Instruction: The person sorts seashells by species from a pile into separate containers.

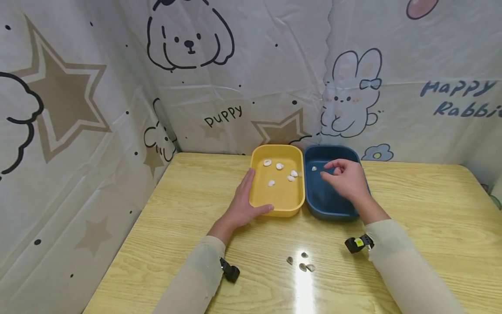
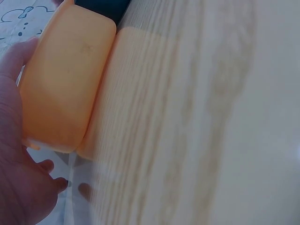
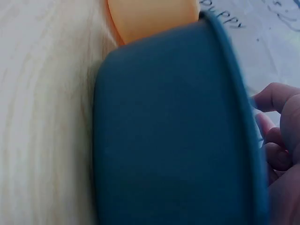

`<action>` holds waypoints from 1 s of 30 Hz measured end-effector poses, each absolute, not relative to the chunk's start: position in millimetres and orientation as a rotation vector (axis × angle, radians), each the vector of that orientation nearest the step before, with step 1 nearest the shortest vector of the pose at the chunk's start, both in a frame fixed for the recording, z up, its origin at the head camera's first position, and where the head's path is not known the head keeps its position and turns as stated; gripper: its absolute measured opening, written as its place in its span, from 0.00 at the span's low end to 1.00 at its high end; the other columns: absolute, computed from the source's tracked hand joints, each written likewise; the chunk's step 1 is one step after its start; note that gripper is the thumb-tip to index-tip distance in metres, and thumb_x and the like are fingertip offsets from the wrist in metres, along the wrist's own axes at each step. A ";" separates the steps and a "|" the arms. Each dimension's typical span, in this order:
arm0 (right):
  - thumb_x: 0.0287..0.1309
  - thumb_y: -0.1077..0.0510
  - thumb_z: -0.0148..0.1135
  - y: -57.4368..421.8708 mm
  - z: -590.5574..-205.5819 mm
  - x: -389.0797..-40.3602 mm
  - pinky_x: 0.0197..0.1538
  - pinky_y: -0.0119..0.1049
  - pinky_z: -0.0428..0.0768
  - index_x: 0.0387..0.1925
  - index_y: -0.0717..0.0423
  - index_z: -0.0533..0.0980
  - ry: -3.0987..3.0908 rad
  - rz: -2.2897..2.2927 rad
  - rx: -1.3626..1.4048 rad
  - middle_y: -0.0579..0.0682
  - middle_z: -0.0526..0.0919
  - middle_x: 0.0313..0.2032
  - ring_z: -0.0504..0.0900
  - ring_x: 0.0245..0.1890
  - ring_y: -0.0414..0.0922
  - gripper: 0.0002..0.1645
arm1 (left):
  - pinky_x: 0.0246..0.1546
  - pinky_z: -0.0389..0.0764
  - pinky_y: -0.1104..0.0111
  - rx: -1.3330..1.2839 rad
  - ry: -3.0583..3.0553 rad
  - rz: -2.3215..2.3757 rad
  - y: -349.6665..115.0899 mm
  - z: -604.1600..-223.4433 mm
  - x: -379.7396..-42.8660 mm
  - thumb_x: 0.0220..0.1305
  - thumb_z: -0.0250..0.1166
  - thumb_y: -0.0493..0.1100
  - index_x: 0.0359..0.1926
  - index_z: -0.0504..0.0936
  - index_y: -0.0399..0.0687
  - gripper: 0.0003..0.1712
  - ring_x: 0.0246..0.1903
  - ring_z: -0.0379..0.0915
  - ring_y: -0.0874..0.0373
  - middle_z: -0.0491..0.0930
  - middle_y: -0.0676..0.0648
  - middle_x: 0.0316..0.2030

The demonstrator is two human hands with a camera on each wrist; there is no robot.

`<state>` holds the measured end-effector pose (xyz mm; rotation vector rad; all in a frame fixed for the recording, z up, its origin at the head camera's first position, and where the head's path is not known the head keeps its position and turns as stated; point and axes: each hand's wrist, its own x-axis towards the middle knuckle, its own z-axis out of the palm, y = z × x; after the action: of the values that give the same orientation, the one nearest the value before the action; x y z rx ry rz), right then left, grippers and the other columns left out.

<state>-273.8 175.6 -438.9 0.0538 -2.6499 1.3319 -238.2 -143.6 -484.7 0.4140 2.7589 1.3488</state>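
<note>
My left hand (image 1: pixel 241 205) rests at the near left corner of a yellow bin (image 1: pixel 280 198), fingers along its left side and thumb on the front rim. Several small white seashells (image 1: pixel 279 166) lie in that bin. Touching it on the right stands a dark blue bin (image 1: pixel 327 198). Over the blue bin is my right hand (image 1: pixel 347 179), thumb and index finger apart, other fingers bent, nothing visible between them. One small pale shell (image 1: pixel 314 168) shows in the blue bin by the fingertips. In the right wrist view the blue bin's wall (image 3: pixel 168 126) hides its inside.
Several grey-brown shells (image 1: pixel 303 267) lie on the wooden table (image 1: pixel 188 218) in front of the bins, near a bright reflection. A printed curtain (image 1: pixel 259 78) hangs behind the table and along its left. Small black cameras (image 1: pixel 231 272) are strapped at both wrists.
</note>
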 end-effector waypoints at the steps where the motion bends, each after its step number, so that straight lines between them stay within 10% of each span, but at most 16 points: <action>1: 0.58 0.54 0.72 175.9 -437.6 -269.5 0.19 0.35 0.63 0.39 0.58 0.82 -2.642 1.346 0.072 0.48 0.64 0.16 0.65 0.15 0.47 0.13 | 0.71 0.45 0.54 0.413 2.759 1.350 -143.7 -485.2 -238.1 0.51 0.75 0.65 0.81 0.36 0.61 0.70 0.75 0.32 0.58 0.33 0.63 0.78; 30: 0.45 0.66 0.77 155.4 -466.5 -152.9 0.32 0.33 0.70 0.36 0.54 0.81 -2.741 1.429 0.876 0.34 0.59 0.18 0.58 0.18 0.32 0.15 | 0.71 0.46 0.54 0.373 2.745 1.360 -141.9 -486.9 -238.5 0.50 0.76 0.64 0.80 0.35 0.64 0.70 0.75 0.33 0.59 0.33 0.65 0.77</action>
<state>-152.9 155.4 -466.5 0.8760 -2.7412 1.4293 -238.5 -141.9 -486.9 0.3727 2.7445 1.3605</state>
